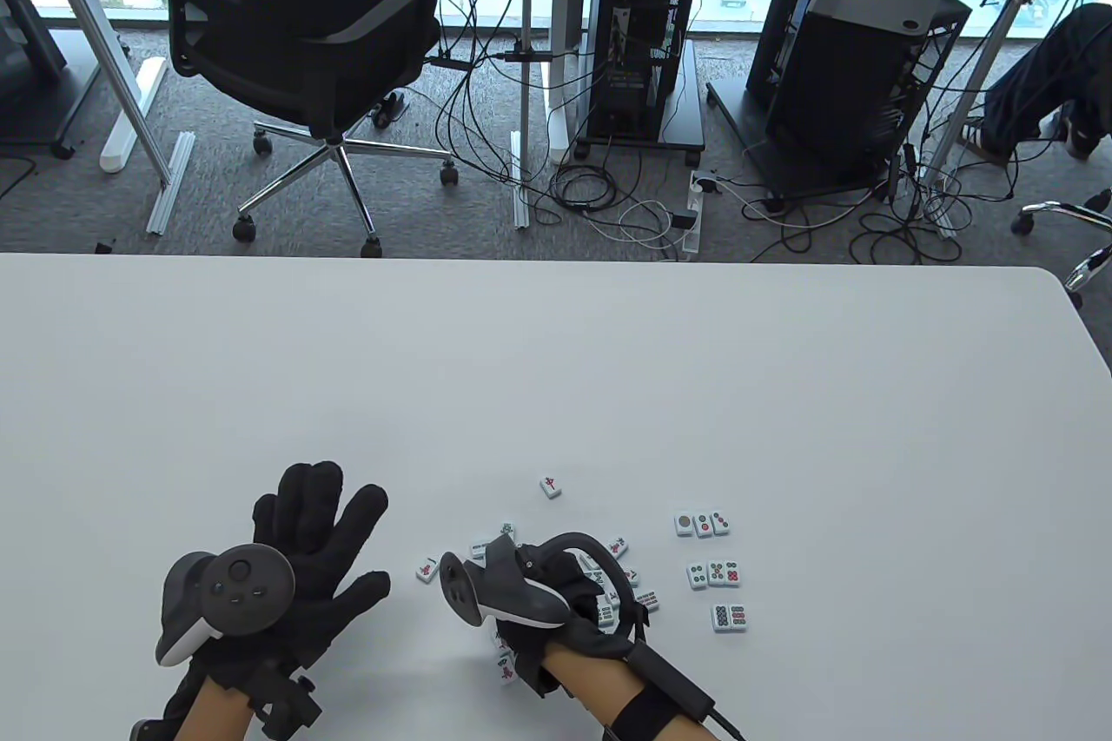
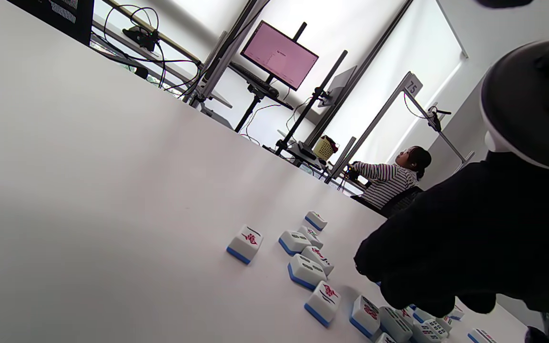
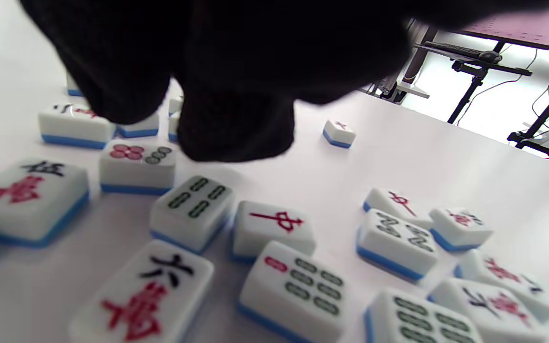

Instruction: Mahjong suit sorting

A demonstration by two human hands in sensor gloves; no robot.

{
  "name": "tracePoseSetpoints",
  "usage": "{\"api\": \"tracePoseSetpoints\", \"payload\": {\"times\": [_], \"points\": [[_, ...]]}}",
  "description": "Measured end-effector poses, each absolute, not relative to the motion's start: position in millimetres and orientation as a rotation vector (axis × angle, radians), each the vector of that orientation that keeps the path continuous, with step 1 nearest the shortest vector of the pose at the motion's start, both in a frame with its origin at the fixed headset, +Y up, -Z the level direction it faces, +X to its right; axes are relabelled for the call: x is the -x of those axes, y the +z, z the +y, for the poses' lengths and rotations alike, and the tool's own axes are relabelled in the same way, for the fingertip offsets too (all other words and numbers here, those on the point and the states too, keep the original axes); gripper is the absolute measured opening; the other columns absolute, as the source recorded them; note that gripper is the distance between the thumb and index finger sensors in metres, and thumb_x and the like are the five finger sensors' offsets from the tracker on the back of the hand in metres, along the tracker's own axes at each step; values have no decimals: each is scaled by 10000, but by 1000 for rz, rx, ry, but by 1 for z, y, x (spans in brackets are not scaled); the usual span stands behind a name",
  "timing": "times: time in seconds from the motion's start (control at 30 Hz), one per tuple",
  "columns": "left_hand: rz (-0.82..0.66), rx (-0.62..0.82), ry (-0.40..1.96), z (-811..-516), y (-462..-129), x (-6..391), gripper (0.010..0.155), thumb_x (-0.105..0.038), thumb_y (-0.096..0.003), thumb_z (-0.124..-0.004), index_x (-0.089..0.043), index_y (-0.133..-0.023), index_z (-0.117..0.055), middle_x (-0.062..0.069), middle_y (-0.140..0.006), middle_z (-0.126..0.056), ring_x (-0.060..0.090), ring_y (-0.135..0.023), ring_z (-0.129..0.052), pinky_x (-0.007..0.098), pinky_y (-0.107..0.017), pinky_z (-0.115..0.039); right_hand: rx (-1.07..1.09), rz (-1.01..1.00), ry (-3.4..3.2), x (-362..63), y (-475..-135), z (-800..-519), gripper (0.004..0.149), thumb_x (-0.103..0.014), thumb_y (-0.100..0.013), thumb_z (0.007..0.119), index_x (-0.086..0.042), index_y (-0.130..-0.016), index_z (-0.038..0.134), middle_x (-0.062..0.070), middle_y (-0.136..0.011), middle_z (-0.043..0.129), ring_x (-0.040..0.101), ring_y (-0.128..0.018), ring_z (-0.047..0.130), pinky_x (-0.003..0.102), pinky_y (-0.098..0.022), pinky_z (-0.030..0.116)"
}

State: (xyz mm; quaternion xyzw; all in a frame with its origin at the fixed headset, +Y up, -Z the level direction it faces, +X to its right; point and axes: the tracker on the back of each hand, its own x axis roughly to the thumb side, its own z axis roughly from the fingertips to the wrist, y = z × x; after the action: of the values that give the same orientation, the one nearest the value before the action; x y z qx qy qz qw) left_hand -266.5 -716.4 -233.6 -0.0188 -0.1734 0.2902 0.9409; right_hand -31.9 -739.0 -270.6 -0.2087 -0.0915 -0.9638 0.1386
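Both hands wear black knitted fabric gloves that cover every one of the fingers. The left hand (image 1: 300,554) carries a dark grey, rounded tracker (image 1: 228,593) with small buttons on its round face and a white underside. The right hand (image 1: 556,602) carries a matching grey-and-white tracker (image 1: 499,593) with a black ring loop. Black straps and clamps wrap both wrists; a black cable (image 1: 686,693) runs along the right forearm.

Overhead view faces down; both low wrist views share the tiles (image 3: 198,209).
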Motion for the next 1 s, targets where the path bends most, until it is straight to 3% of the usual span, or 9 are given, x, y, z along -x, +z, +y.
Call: {"api": "tracePoseSetpoints", "payload": {"times": [0.27, 0.37, 0.6, 0.8, 1.0], "points": [[-349, 39, 593, -716, -234, 267, 795, -752, -463, -562, -457, -1113, -213, -182, -1102, 134, 143, -1051, 217, 507, -711, 109, 514, -400, -2774, 44, -278, -751, 604, -503, -378, 830, -64, -790, 880, 46, -371, 994, 115, -99, 890, 284, -86, 808], [-348, 42, 593, -716, -234, 267, 794, -753, -463, -561, -457, -1113, -215, -182, -1102, 132, 142, -1052, 214, 507, -711, 108, 491, -497, -2732, 49, -281, -757, 613, -475, -383, 842, -14, -788, 847, 41, -367, 990, 110, -94, 885, 282, -83, 805], [-350, 47, 585, -716, -234, 266, 793, -752, -464, -562, -458, -1113, -216, -183, -1102, 132, 141, -1052, 215, 507, -711, 107, 528, -504, -2782, 49, -287, -757, 601, -437, -359, 894, 20, -748, 860, 13, -322, 979, 73, -58, 864, 262, -55, 800], [-355, 41, 581, -716, -234, 265, 793, -752, -463, -562, -459, -1113, -214, -183, -1102, 133, 140, -1051, 217, 506, -710, 110, 648, -183, -3014, 16, -286, -716, 591, -431, -347, 898, -13, -763, 870, 17, -353, 984, 84, -87, 884, 270, -79, 815], [-352, 39, 574, -716, -233, 265, 795, -752, -462, -561, -458, -1113, -213, -184, -1101, 134, 139, -1050, 219, 505, -709, 112, 714, 142, -2945, -58, -281, -681, 603, -414, -341, 902, -6, -782, 850, 30, -395, 987, 95, -122, 906, 277, -108, 830]]}}
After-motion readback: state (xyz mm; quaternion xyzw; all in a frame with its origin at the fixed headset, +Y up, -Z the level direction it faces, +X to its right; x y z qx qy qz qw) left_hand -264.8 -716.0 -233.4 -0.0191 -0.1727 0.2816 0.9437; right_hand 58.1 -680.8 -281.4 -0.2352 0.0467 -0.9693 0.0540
